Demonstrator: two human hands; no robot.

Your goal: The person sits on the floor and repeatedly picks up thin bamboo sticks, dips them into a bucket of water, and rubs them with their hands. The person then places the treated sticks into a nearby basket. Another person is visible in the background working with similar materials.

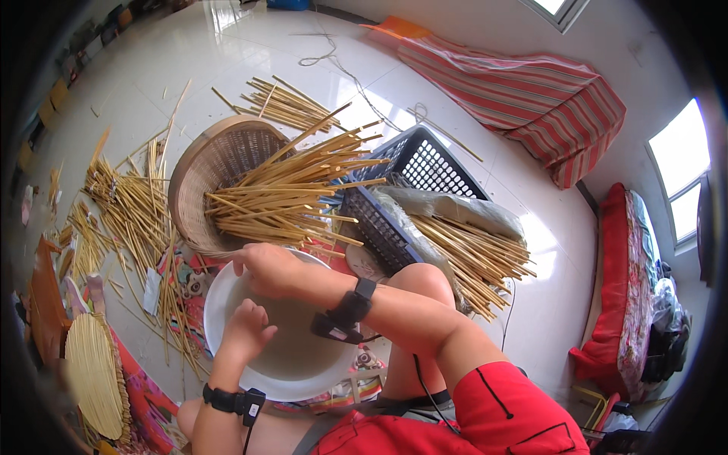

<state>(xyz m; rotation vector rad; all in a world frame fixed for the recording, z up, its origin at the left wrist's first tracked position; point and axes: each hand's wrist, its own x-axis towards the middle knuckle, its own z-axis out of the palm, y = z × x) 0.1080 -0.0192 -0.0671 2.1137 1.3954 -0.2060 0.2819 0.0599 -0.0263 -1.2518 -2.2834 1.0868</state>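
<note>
A white basin of cloudy water stands in front of me. My left hand hovers over its left side, fingers loosely curled, with nothing visible in them. Above the basin's far rim is my right hand, its fingers bent and pointing left. Those fingertips lie close to the near edge of a round woven basket; whether they touch it or pinch something thin I cannot make out. Tan sticks fan out of the tilted basket to the right. Each wrist wears a black strap with a small device.
Right of the basket stands a dark plastic crate, beside a plastic-wrapped stick bundle. Loose sticks cover the floor at left, near a round woven straw piece. Striped red cloth drapes something at the back wall.
</note>
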